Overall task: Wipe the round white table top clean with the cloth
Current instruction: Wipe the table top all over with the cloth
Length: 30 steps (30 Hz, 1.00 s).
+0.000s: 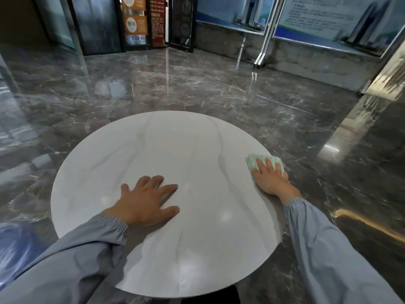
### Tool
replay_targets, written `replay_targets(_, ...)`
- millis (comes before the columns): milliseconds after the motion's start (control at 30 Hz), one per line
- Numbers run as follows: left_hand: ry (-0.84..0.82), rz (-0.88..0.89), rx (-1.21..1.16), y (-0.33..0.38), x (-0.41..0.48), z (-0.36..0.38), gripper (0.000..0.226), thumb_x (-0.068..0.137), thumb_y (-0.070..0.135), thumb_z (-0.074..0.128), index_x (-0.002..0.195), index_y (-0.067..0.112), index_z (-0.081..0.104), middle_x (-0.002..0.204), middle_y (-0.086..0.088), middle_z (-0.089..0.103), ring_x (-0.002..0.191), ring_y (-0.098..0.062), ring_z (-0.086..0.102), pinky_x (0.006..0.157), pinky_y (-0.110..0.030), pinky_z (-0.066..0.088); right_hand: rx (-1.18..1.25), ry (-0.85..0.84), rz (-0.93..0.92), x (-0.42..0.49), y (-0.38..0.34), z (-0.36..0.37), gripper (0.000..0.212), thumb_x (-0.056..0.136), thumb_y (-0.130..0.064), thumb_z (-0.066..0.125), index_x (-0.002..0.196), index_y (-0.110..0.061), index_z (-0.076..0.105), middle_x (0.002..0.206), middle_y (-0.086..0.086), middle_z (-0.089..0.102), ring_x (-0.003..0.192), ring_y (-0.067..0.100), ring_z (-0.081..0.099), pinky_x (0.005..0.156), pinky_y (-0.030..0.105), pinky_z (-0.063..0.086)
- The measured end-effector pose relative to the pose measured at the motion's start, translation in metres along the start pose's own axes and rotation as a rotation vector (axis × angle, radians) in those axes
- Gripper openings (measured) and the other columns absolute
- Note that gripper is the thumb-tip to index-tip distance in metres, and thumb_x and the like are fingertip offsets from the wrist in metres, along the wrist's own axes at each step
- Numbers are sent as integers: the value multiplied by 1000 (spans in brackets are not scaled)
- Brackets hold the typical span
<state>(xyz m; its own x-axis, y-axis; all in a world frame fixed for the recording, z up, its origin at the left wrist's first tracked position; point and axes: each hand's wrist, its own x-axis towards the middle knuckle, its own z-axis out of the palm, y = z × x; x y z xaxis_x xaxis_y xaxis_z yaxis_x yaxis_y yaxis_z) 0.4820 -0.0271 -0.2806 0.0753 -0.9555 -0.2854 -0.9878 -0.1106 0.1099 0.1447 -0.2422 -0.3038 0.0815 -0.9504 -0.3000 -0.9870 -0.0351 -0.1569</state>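
While the left hand (146, 200) lies palm down on the round white stone-look bench (153, 150), just toward seven o'clock from its centre, its fingers (168, 187) are straight and spread, holding nothing, with the tips aimed toward two o'clock and the thumb nearest the person. At the bench's three o'clock rim the right hand (270, 178) presses flat on a pale green textured cloth (254, 162); these fingers (262, 164) are likewise extended and splayed across the fabric, not curled round it. The cloth is bunched under the palm and shows beyond the fingertips toward twelve o'clock and along the hand's nine o'clock side, and it reaches the very edge of the bench there. Both arms wear loose grey-blue sleeves (328, 249) with gathered elastic cuffs at the wrists. Faint grey veins run across the white top, and soft light patches sit on it toward five o'clock. Around the bench spreads a dark polished marble-patterned floor (175, 84) full of reflections. Beyond it, at twelve o'clock, stand dark-framed glass doors (100, 25) with orange and red posters (134, 20) between them, and blue-and-white display boards (328, 18) picturing towers line the wall from one to two o'clock.
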Motion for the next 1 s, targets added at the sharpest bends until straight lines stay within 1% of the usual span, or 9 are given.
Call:
replay_targets(200,-27,58,5,-10,22,-17,79,84,89,44,154,60,21,164,14,16,154,-22,14,111,-61,29,-8,-26,19,46,-18,-24,61,107,-54,15,164,-40,-2,173,-8,-13,158,32,-15,123,59,-2)
replay_targets(333,42,-8,-37,-35,50,-31,72,87,84,48,152,55,32,160,14,27,149,-18,23,110,-60,32,-34,-51,-16,79,-50,-32,61,108,-53,14,164,-39,-3,172,-8,-14,158,32,-16,124,57,-6)
replay_targets(467,31,22,-16,-33,61,-37,70,90,78,51,152,48,37,155,10,32,145,-19,28,106,-58,36,-9,-31,-58,108,-93,-31,61,107,-55,15,164,-41,-2,172,-9,-14,158,31,-16,125,56,-7)
replay_targets(533,66,34,-11,-30,61,-35,68,91,76,50,151,46,39,152,10,35,142,-18,31,102,-55,40,-11,-24,-132,118,-137,-25,61,107,-54,15,164,-40,0,173,-8,-12,158,32,-15,125,56,-8)
replay_targets(633,72,63,-7,-37,63,-34,72,88,80,49,151,48,38,149,13,36,140,-15,32,99,-52,41,-59,-62,-350,115,-229,-6,61,107,-53,14,164,-39,-1,173,-6,-12,158,32,-16,125,56,-9)
replay_targets(733,43,86,-20,-55,68,-42,73,87,82,51,151,51,38,152,19,35,141,-11,30,101,-49,40,-135,-110,-593,97,-319,19,60,107,-56,12,164,-41,-3,172,-7,-15,157,30,-21,124,55,-12)
replay_targets(800,38,33,-55,-73,75,-49,74,86,82,53,151,51,39,154,18,34,142,-12,30,104,-48,39,-149,-159,-688,93,-347,24,60,107,-58,13,163,-43,-3,172,-9,-16,157,28,-21,124,55,-11)
replay_targets(900,25,-44,-41,-90,86,-53,85,78,87,58,152,53,36,152,19,32,142,-14,29,105,-50,39,-131,-106,-637,119,-324,12,60,107,-56,17,164,-42,2,173,-9,-11,159,25,-14,126,52,-3)
replay_targets(1000,19,-28,-58,-89,90,-50,84,78,83,62,151,50,40,148,18,34,140,-11,30,102,-49,39,-37,18,-368,163,-256,-8,62,106,-54,18,165,-39,5,174,-8,-6,159,26,-9,127,52,0)
